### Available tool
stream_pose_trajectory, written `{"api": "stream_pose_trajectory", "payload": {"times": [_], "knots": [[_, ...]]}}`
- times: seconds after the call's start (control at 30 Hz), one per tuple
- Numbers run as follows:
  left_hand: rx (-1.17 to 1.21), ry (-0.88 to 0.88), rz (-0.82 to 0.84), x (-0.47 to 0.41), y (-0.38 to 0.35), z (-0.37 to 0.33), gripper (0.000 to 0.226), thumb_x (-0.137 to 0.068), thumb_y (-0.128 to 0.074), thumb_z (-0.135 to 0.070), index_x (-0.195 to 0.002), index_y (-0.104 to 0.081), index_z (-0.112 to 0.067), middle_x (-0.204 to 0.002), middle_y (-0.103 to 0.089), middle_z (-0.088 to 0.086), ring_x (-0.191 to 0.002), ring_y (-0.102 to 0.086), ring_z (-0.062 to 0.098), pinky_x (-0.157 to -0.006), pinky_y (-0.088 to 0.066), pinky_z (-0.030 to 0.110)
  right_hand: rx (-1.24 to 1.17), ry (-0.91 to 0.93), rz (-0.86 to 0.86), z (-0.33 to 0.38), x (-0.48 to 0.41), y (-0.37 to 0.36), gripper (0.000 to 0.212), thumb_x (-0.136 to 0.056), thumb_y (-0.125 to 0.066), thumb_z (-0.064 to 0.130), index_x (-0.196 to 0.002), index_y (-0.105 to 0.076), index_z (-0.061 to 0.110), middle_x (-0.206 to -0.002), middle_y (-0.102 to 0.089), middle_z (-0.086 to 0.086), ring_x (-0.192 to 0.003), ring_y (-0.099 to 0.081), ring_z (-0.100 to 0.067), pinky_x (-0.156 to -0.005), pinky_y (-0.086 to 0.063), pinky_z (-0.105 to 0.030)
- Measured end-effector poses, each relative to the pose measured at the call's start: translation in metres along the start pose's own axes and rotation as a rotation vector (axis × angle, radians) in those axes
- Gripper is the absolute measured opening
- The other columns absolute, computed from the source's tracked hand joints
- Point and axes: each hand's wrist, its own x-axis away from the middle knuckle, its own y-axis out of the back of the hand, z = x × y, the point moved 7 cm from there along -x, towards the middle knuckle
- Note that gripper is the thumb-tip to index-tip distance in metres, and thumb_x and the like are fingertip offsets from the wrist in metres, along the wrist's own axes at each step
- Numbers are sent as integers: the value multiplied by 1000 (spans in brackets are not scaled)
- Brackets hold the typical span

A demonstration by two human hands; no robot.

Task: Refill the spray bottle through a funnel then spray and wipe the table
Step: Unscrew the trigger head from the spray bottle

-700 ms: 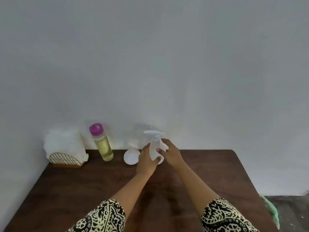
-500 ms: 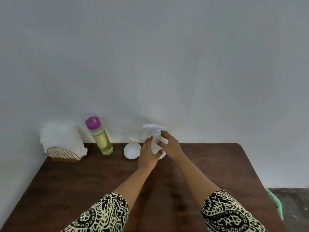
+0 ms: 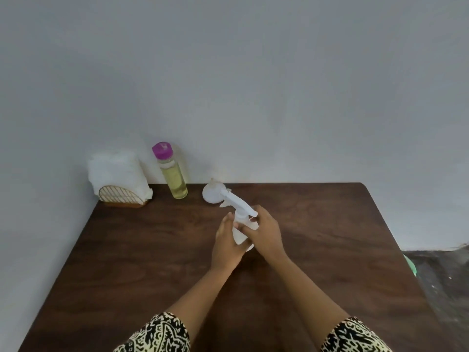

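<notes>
A plain grey wall fills the upper half of the frame, and below it a dark brown wooden table (image 3: 157, 262) runs toward the viewer. A person's two bare forearms reach in from the bottom edge, with black-and-cream patterned sleeves at the elbows. At the centre of the frame both hands hold a white spray bottle (image 3: 238, 233), which stands tilted on or just above the tabletop. The left hand (image 3: 225, 246) wraps around its body. The right hand (image 3: 266, 235) closes around the neck, just under the trigger head, which points toward the upper left. Just behind the nozzle a white funnel (image 3: 212, 194) lies on the table. Left of it stands a clear refill bottle (image 3: 173, 180) of pale yellow liquid with a purple cap. In the far left corner a wire holder holds white napkins (image 3: 116, 175). The step in hand appears to be unscrewing the spray head. Next, the head needs to come off and the funnel needs seating in the open neck.
</notes>
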Motion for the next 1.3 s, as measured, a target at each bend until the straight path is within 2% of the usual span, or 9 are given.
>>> {"api": "stream_pose_trajectory", "payload": {"times": [0.2,0.27,0.43,0.6,0.77,0.87,1.03,1.13,1.3], "knots": [[-3,2,72,58,18,14,87,-62,-66,-63,-139,-38,-33,-140,-47,-13,-129,-46,12,-99,-49,44,3,-8,-19,16,65,-10,29,-75,-75,39,-78,-48,28,-77,-54,10,-71,-53,-8,-57,-42,-22],[25,-7,95,73,23,16,78,-65,-72,-54,-135,-42,-34,-135,-51,-14,-125,-49,11,-99,-49,41,-33,19,6,27,83,-13,35,-76,-76,33,-77,-41,38,-77,-49,16,-71,-51,-2,-60,-37,-15],[81,-32,180,106,31,24,69,-71,-81,-32,-132,-47,-30,-129,-51,-18,-122,-50,4,-101,-46,34,-153,30,-28,39,120,-19,25,-74,-77,23,-85,-55,29,-84,-60,14,-77,-58,-5,-64,-47,-21],[78,28,134,125,32,36,77,-61,-71,-56,-130,-47,-35,-146,-39,-9,-137,-37,15,-106,-42,47,-202,8,-61,42,144,-24,30,-72,-78,26,-72,-50,36,-75,-59,13,-69,-54,-4,-61,-41,-18],[142,29,46,132,38,37,64,-66,-81,-35,-125,-56,-26,-120,-53,-10,-120,-52,12,-97,-50,43,-185,4,-101,46,153,-27,32,-72,-78,27,-67,-47,37,-69,-58,17,-65,-53,-4,-60,-39,-19],[115,22,85,129,39,36,68,-62,-79,-45,-124,-57,-27,-120,-56,-8,-117,-53,12,-96,-50,41,-193,35,-74,48,151,-24,31,-73,-79,26,-70,-51,39,-70,-60,19,-69,-57,-3,-64,-42,-19],[70,47,120,125,38,39,79,-61,-83,-47,-131,-52,-25,-128,-54,-3,-117,-53,13,-96,-50,40,-131,90,50,52,142,-20,27,-74,-80,29,-76,-56,40,-73,-62,25,-76,-60,4,-67,-45,-11],[49,62,182,121,38,47,80,-61,-83,-51,-131,-50,-29,-129,-53,-9,-118,-52,11,-97,-50,38,-141,102,182,53,137,-18,19,-75,-79,25,-92,-69,26,-88,-70,16,-84,-66,-2,-77,-54,-23],[9,-4,283,118,38,48,71,-63,-80,-55,-124,-49,-38,-124,-56,-16,-115,-55,8,-96,-51,36,-196,56,626,54,128,-23,21,-83,-71,20,-101,-66,29,-109,-67,6,-100,-64,-10,-88,-51,-29]]}}
